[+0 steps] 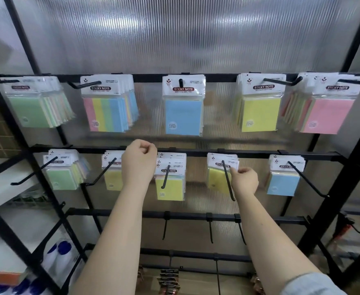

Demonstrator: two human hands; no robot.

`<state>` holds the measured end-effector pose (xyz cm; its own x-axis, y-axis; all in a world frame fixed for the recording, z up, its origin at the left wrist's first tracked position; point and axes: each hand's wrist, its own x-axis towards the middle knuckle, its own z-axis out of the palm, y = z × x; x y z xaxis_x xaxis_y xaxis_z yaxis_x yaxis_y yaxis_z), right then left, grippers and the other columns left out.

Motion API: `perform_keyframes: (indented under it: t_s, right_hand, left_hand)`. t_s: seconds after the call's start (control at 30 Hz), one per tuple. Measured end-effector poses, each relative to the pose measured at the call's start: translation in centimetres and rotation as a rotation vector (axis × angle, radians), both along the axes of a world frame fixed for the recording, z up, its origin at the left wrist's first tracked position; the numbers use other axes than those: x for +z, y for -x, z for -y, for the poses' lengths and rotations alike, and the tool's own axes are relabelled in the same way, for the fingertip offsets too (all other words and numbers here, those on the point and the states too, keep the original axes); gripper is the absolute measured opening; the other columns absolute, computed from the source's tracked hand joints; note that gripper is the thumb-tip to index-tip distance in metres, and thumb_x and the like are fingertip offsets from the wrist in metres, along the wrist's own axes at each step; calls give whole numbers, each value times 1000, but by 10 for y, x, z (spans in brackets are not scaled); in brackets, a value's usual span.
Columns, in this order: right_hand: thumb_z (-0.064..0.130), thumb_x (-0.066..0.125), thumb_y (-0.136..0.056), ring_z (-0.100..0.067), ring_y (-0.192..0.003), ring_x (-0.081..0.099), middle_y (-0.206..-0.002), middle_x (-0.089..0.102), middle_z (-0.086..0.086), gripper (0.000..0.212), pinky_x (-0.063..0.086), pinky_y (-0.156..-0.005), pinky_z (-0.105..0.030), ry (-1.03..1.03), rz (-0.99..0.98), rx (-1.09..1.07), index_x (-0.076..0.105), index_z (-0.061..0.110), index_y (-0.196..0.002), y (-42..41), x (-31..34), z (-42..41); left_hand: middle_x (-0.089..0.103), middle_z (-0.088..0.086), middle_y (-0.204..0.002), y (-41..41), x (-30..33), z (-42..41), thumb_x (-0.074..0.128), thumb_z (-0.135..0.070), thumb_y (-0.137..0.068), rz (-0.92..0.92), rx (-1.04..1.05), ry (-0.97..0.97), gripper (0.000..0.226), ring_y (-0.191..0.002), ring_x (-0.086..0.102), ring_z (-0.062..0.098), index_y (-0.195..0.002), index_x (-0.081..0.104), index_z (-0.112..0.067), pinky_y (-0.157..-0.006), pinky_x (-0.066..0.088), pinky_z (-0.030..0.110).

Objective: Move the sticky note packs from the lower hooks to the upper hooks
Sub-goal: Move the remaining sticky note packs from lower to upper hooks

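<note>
Sticky-note packs, yellow in clear plastic [219, 177], hung on a lower black hook [228, 179]; right hand [245, 180] pinched the front pack, left hand [139, 161] clenched, apparently empty, beside it. Sliding off, then lifting, seemingly came next.

Both forearms are bare; a light blue-grey sleeve [315, 284] covers the right upper arm.

Glossy plastic-wrapped sticky note packs [183, 107], matt black metal hooks [228, 179]
</note>
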<state>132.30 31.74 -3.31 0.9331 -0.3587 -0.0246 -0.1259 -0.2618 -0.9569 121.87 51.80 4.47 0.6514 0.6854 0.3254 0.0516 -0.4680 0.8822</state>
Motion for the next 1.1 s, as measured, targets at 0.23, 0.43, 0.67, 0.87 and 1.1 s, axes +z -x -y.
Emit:
perform_keyframes:
  t_s: [0.23, 0.43, 0.67, 0.87, 1.1]
  right_hand:
    - [24, 50, -97, -14, -59, 42, -62, 49, 1, 33, 32, -51, -25, -17, 31, 106, 53, 13, -66, 11, -2, -2]
    - [23, 48, -97, -17, -59, 41, -62, 47, -3, 26, 31, -51, -27, 46, 10, 102, 59, 8, -79, 30, -2, 6]
    - [19, 43, -97, -15, -52, 28, -55, 33, -1, 38, 22, -50, -28, 95, 61, 64, 35, 11, -61, 60, 0, 9]
    - [24, 38, -99, -18, -54, 31, -56, 35, -2, 40, 22, -49, -29, 232, 52, 53, 35, 10, -62, 83, 8, 15]
    - [21, 40, -98, -18, -52, 29, -55, 31, -3, 42, 19, -49, -31, 424, -41, 121, 27, 12, -59, 102, 29, 28]
  left_hand:
    - [60, -8, -74, 6, -14, -4, 51, -17, -90, -96, -40, 26, 10, -64, 50, 5, -88, 61, -15, -51, 33, 22]
    - [55, -12, -77, 9, -43, -7, 51, -18, -91, -211, -89, 44, 9, -77, 52, 13, -89, 60, -17, -53, 34, 21]
    - [58, -4, -99, -2, -60, -14, 47, -19, -93, -296, -120, 58, 20, -80, 51, 14, -109, 58, -14, -64, 37, 26]
    - [56, 8, -127, -18, -64, -12, 45, -18, -96, -364, -231, 71, 36, -92, 49, 21, -130, 49, -7, -74, 35, 24]
    - [50, 12, -134, -22, -85, -11, 48, -14, -94, -353, -186, 132, 47, -112, 53, 33, -139, 39, -5, -87, 48, 38]
